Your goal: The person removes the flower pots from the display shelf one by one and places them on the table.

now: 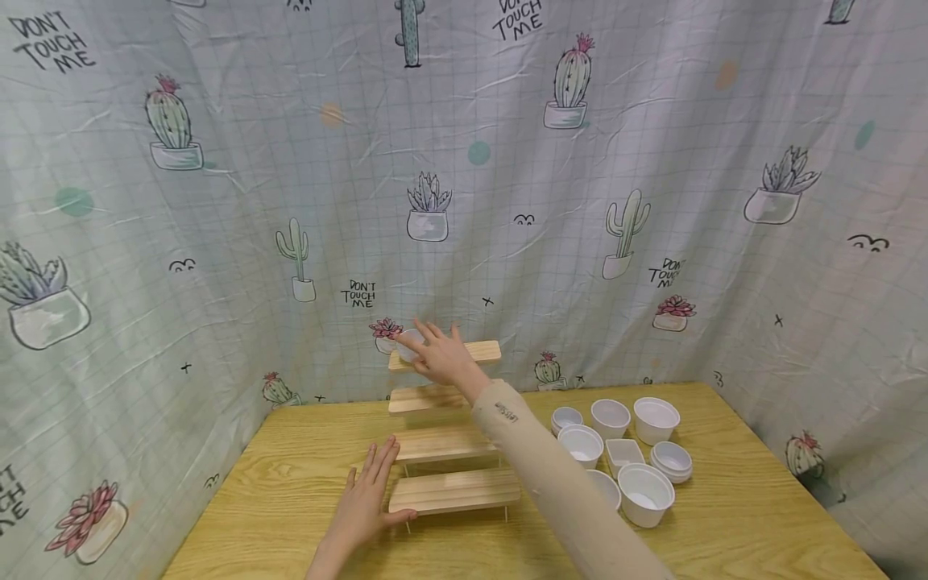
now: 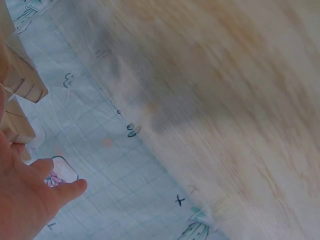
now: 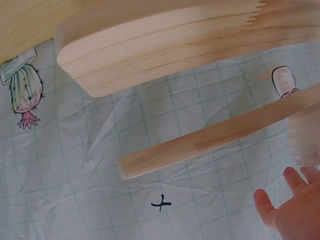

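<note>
A stepped wooden stand (image 1: 455, 493) with several narrow planks stands at the middle of the table. A small white cup (image 1: 405, 353) sits at the left end of its top plank (image 1: 483, 351). My right hand (image 1: 444, 358) reaches over to this cup, fingers spread, one finger overlapping it in the head view. In the right wrist view the fingertips are right by the cup (image 3: 302, 137). My left hand (image 1: 362, 503) rests with spread fingers against the left ends of the two lower planks. Its thumb lies at the lowest one.
Several white round cups (image 1: 656, 417) and one square white cup (image 1: 623, 456) stand grouped on the wooden table (image 1: 290, 483), right of the stand. My right forearm partly hides one cup (image 1: 603, 488). A cactus-print curtain (image 1: 478, 225) hangs close behind the stand and along both sides.
</note>
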`<state>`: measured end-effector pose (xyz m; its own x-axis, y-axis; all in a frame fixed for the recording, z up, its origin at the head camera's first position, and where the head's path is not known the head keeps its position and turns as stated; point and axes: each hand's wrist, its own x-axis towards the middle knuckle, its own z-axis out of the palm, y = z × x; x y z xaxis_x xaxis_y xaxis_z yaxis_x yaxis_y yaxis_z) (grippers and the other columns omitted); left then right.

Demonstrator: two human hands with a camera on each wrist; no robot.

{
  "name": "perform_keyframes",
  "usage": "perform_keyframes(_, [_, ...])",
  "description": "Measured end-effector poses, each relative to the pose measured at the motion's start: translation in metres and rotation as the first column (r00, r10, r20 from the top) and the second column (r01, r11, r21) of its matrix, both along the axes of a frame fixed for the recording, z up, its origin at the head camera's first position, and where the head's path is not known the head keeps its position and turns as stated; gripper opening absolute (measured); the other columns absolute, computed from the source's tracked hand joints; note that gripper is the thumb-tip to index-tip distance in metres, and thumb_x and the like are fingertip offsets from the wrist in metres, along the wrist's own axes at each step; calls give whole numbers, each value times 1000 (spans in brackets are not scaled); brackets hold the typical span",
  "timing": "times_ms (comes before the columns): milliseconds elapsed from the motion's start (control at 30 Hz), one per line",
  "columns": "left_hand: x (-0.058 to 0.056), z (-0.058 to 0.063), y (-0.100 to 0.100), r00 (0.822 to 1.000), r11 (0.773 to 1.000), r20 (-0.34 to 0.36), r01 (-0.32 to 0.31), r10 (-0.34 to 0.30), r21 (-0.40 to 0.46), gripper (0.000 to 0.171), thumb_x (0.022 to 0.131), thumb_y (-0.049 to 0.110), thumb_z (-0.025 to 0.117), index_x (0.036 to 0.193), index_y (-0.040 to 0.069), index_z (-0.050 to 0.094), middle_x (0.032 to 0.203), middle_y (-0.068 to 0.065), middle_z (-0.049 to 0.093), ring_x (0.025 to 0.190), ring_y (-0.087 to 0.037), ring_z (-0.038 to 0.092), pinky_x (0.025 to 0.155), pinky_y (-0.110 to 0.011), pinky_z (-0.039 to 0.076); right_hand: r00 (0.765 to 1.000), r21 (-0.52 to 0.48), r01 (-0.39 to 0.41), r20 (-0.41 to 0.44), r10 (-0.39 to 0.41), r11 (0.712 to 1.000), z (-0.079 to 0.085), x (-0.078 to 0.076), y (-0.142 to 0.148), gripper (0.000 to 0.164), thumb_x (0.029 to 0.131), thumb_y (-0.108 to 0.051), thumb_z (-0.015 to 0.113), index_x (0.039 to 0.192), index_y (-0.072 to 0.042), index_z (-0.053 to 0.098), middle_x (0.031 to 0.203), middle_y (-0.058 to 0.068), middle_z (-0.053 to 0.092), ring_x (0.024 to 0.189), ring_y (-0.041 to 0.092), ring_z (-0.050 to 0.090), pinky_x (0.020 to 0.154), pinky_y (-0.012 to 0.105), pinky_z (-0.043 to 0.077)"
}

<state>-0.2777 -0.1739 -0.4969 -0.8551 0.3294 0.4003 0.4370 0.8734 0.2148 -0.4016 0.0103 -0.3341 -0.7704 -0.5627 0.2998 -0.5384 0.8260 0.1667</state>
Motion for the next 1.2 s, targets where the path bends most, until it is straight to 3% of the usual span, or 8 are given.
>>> perform_keyframes(233, [-1,0,1,1000,1000,-18,1,-1,-9,108,59,62,67,143,14,19,149,-4,19,133,-40,22,91,-70,29,1000,21,7,1,-7,1000,1,2,-1,50,94,-40,36,141,-40,16,149,4,21,134,20,28,104,55,29])
perform_keyframes(633, [0,1,1,1000,1000,-24,2,-2,-8,108,59,61,68,143,14,19,149,-5,20,132,-41,22,90,-70,30,999,24,27,-31,-26,999,3,7,-1,49,93,-41,39,139,-40,22,146,6,29,125,30,39,102,52,33])
perform_keyframes(1000, [1,2,1,1000,1000,2,-8,8,-7,108,59,65,65,143,15,19,149,-4,19,133,-39,21,91,-70,29,980,-7,-9,-200,8,1000,-3,6,2,45,87,-46,51,128,-37,38,126,10,47,113,27,47,87,42,47])
perform_keyframes(1200, [1,2,1,1000,1000,0,-8,8,-2,108,59,65,64,143,15,19,150,0,16,133,-39,21,91,-70,29,981,-35,-46,-190,39,998,-4,6,3,44,86,-41,54,126,-33,40,125,15,45,112,30,46,84,40,48])
